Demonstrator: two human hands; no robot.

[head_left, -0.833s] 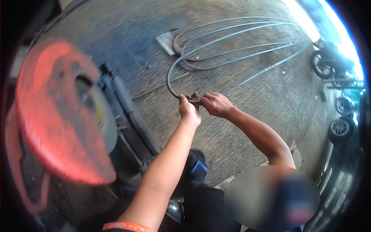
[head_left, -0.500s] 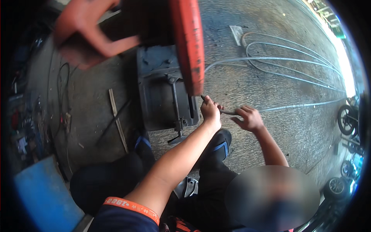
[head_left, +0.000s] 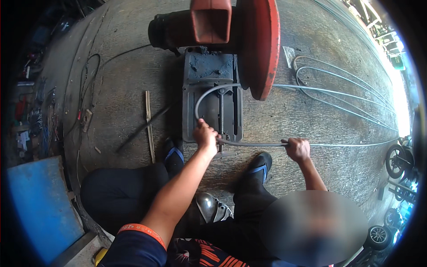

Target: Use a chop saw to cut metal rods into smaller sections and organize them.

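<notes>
A long grey metal rod (head_left: 253, 143) runs through both my hands. My left hand (head_left: 206, 138) is closed around it at the front of a chop saw's base (head_left: 190, 111). Beyond that hand the rod curves up and round over the base, past the clamp screw (head_left: 221, 109), and passes behind the red blade guard (head_left: 269, 49). It comes out on the right side and runs along the floor. My right hand (head_left: 298, 149) grips the rod's straight stretch to the right of the base. Past it the rod extends toward the far right.
Long loops of rod (head_left: 347, 66) lie on the floor at the right. A wooden strip (head_left: 149, 127) and a dark cord (head_left: 95, 66) are at the left, with a blue panel (head_left: 44, 204) nearer. Motorcycle wheels (head_left: 379, 236) stand along the right edge. My sandalled feet flank the saw's front.
My left hand has moved left across the front of the saw base, drawing the rod into a wide curve. My right hand is farther from it. The view has shifted, so the saw appears farther right.
</notes>
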